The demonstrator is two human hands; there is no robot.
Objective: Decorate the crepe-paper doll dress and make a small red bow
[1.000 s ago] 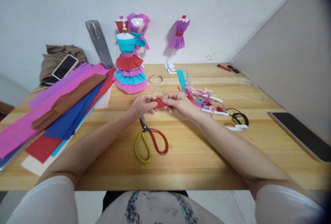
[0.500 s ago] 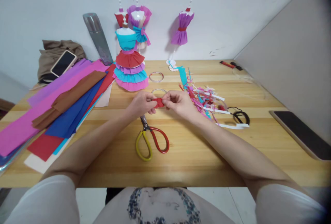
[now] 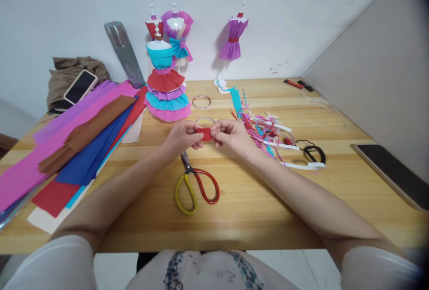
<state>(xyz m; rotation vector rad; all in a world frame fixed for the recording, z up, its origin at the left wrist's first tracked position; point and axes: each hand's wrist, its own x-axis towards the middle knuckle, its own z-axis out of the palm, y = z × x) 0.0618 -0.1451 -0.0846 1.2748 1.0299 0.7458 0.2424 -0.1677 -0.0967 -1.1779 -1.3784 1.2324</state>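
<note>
Between my two hands, above the middle of the table, is a small piece of red crepe paper (image 3: 205, 134). My left hand (image 3: 185, 136) pinches its left end between thumb and fingers. The right end is pinched by my right hand (image 3: 230, 135). Just below lie scissors (image 3: 189, 171) with one yellow and one red handle, their blade tips partly hidden by my left hand. A metal ring (image 3: 205, 119) shows behind the paper, partly covered, and another ring (image 3: 201, 101) lies farther back.
Coloured paper sheets (image 3: 77, 124) spread on the left, near a phone (image 3: 81, 87) and a bottle (image 3: 124, 53). Dressed mini mannequins (image 3: 163, 75) stand at the back. Paper scraps (image 3: 259, 131) and a black cord loop (image 3: 314, 153) lie right, a dark tablet-like device (image 3: 392, 174) far right.
The red paper now looks flatter and smoother between my fingers. Both hands keep their pinch in nearly the same place. The whole view has shifted slightly.
</note>
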